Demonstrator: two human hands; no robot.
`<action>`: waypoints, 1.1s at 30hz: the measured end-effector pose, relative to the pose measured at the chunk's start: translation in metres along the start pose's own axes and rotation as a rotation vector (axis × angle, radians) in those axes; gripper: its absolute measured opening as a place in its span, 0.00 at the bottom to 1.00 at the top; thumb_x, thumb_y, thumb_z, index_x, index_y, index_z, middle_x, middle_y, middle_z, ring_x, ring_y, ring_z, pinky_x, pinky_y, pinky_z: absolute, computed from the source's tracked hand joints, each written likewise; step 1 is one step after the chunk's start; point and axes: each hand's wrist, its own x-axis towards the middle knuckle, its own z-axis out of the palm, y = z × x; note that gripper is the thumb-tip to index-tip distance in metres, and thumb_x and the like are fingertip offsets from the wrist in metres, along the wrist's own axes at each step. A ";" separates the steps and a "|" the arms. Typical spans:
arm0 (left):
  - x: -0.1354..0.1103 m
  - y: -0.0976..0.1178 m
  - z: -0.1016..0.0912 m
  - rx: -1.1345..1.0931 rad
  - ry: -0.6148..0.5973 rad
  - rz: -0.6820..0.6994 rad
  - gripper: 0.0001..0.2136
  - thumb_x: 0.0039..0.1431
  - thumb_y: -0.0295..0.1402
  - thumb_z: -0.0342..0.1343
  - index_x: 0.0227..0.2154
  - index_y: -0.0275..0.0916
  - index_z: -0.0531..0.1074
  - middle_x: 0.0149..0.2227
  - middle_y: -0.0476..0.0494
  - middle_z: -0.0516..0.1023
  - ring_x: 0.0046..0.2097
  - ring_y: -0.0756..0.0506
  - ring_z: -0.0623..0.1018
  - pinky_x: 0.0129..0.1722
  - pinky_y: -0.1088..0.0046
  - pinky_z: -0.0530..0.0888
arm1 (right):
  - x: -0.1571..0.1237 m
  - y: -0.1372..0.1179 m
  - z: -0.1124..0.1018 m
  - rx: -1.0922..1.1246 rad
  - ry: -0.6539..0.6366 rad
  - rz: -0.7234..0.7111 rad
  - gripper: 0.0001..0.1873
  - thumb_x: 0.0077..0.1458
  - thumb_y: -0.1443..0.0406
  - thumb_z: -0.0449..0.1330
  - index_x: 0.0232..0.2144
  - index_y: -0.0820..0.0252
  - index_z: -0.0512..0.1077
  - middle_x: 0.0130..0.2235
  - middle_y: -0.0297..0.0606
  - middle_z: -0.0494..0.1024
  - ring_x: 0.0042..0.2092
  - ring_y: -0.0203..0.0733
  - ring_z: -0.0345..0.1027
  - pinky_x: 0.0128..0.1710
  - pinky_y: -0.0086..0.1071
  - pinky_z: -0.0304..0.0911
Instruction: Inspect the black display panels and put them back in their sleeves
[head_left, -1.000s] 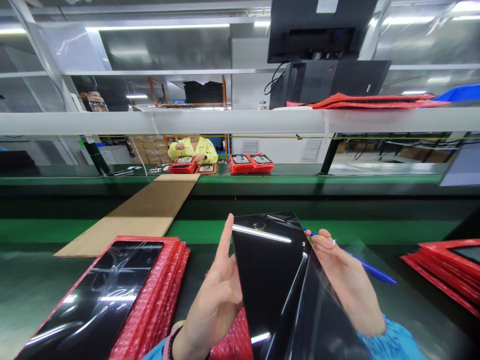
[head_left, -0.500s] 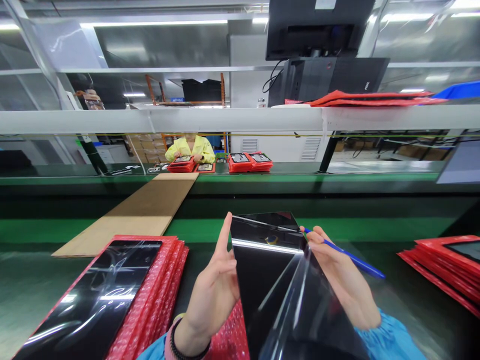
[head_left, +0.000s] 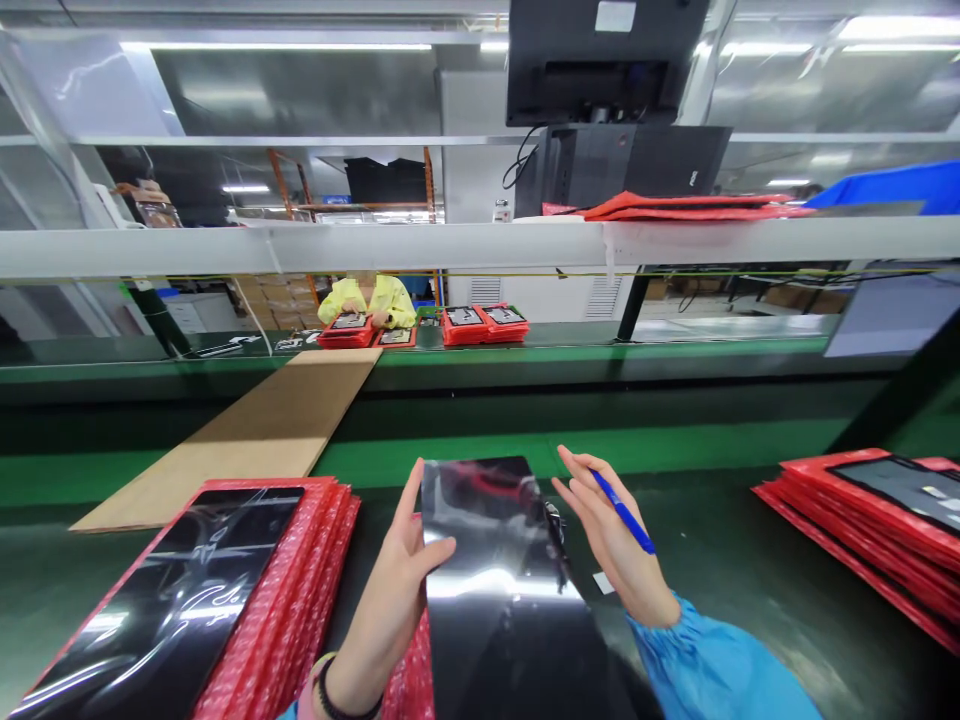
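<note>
A glossy black panel (head_left: 495,580) with a clear film on it is held up in front of me over the green bench. My left hand (head_left: 397,585) grips its left edge, thumb on the face and fingers behind. At the panel's right edge is my right hand (head_left: 611,540), fingers stretched out, with a blue pen (head_left: 622,512) tucked between them. Red bubble wrap (head_left: 409,685) shows under the panel.
A stack of red bubble bags with a black panel on top (head_left: 187,610) lies at the left, another red stack (head_left: 877,510) at the right. A brown board (head_left: 262,425) bridges the green conveyor (head_left: 600,440). A person in yellow (head_left: 367,300) works across the line.
The panel has tipped lower and flatter toward me. My right hand has slid off the film, its fingers spread at the panel's edge. The view has shifted slightly right.
</note>
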 end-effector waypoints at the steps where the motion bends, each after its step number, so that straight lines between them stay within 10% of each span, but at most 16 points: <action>1: 0.002 -0.005 -0.007 0.049 0.047 -0.011 0.41 0.49 0.29 0.61 0.63 0.57 0.50 0.61 0.50 0.66 0.63 0.39 0.62 0.62 0.59 0.55 | 0.003 0.010 -0.009 -0.044 0.033 -0.011 0.13 0.54 0.58 0.62 0.42 0.50 0.67 0.58 0.40 0.70 0.63 0.50 0.57 0.62 0.47 0.51; 4: 0.007 -0.020 -0.029 0.186 0.194 -0.013 0.32 0.56 0.38 0.57 0.63 0.54 0.53 0.67 0.56 0.52 0.68 0.44 0.49 0.65 0.64 0.44 | 0.012 0.042 -0.036 -0.171 0.089 0.008 0.20 0.48 0.57 0.67 0.41 0.55 0.69 0.56 0.44 0.71 0.61 0.54 0.58 0.64 0.50 0.45; 10: 0.017 -0.055 -0.059 0.288 0.254 -0.042 0.30 0.61 0.37 0.50 0.64 0.40 0.51 0.69 0.48 0.43 0.68 0.47 0.45 0.64 0.70 0.41 | 0.021 0.090 -0.052 -0.289 -0.113 0.145 0.11 0.60 0.64 0.59 0.45 0.62 0.71 0.47 0.40 0.75 0.47 0.46 0.71 0.47 0.46 0.68; 22: 0.005 -0.078 -0.059 0.212 0.200 0.043 0.46 0.50 0.36 0.62 0.65 0.38 0.39 0.68 0.34 0.47 0.68 0.43 0.48 0.64 0.71 0.46 | 0.020 0.094 -0.040 -0.352 -0.134 0.054 0.13 0.57 0.59 0.62 0.40 0.63 0.71 0.39 0.38 0.79 0.41 0.44 0.75 0.43 0.44 0.71; 27: -0.011 -0.096 -0.068 0.087 0.271 0.101 0.51 0.38 0.40 0.68 0.63 0.37 0.46 0.66 0.30 0.54 0.67 0.37 0.50 0.63 0.70 0.49 | -0.014 0.078 -0.032 -0.412 0.027 -0.087 0.24 0.55 0.55 0.60 0.51 0.58 0.65 0.57 0.47 0.70 0.60 0.53 0.60 0.63 0.54 0.47; 33: -0.038 -0.085 -0.093 -0.090 0.324 -0.239 0.51 0.29 0.33 0.68 0.60 0.36 0.50 0.58 0.24 0.65 0.63 0.31 0.60 0.54 0.60 0.62 | -0.089 0.080 -0.018 -0.485 -0.253 -0.132 0.13 0.59 0.63 0.56 0.47 0.52 0.71 0.54 0.43 0.75 0.56 0.48 0.69 0.56 0.39 0.62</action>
